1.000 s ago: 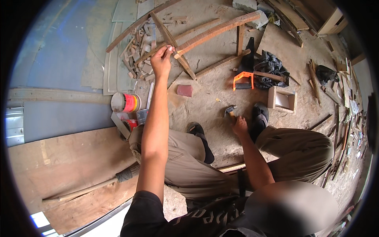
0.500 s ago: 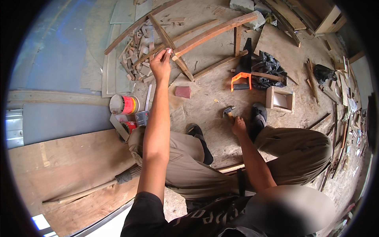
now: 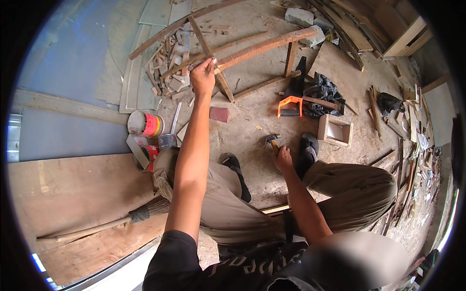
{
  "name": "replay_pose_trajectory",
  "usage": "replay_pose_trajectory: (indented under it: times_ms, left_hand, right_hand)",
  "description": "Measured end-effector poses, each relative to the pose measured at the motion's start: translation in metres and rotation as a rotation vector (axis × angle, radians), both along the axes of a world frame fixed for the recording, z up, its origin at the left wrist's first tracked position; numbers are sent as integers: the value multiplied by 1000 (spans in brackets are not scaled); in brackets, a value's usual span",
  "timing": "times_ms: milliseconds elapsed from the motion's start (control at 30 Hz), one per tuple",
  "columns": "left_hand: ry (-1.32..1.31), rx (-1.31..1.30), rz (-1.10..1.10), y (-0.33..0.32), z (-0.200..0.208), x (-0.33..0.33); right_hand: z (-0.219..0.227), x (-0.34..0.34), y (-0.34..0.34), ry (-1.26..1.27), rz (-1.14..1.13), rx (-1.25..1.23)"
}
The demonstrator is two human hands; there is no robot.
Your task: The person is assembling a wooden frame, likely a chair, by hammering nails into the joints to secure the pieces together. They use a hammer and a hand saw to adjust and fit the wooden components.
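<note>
A wooden frame (image 3: 264, 47) of reddish-brown bars stands on the floor in front of me. At its near left corner, where a long rail meets a crossing leg, my left hand (image 3: 203, 77) is closed in a pinch. Whatever lies between those fingertips is hidden or too small to make out. My right hand (image 3: 283, 160) is wrapped round the wooden handle of a hammer (image 3: 274, 140), held low between my feet with its dark metal head pointing away from me. On the floor between the two hands lies a dark red square piece (image 3: 219, 114), perhaps sandpaper.
An orange-handled saw (image 3: 290, 107) lies beside a black plastic bag (image 3: 324, 94). Nearer stands an open wooden box (image 3: 336, 130). Paint cans (image 3: 145, 124) and a broom (image 3: 141, 213) are at my left. Wood offcuts (image 3: 170, 63) lie piled behind the frame; scraps litter the right.
My left hand has shifted slightly right, closer against the frame's corner. The hammer has turned a little in my right hand. The whole view has shifted slightly.
</note>
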State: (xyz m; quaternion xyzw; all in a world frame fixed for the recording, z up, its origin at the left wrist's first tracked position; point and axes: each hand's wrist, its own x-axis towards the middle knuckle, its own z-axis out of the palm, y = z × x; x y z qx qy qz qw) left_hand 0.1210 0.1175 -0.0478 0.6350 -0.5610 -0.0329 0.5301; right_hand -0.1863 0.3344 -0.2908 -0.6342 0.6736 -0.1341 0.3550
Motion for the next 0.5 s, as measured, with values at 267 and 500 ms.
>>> replay_pose_trajectory:
  times_ms: [267, 500]
  left_hand:
    - [260, 80, -56, 0, 7, -2]
    - [228, 121, -58, 1, 9, -5]
  right_hand:
    - [10, -6, -9, -1, 31, -36]
    - [4, -10, -5, 88, 46, -24]
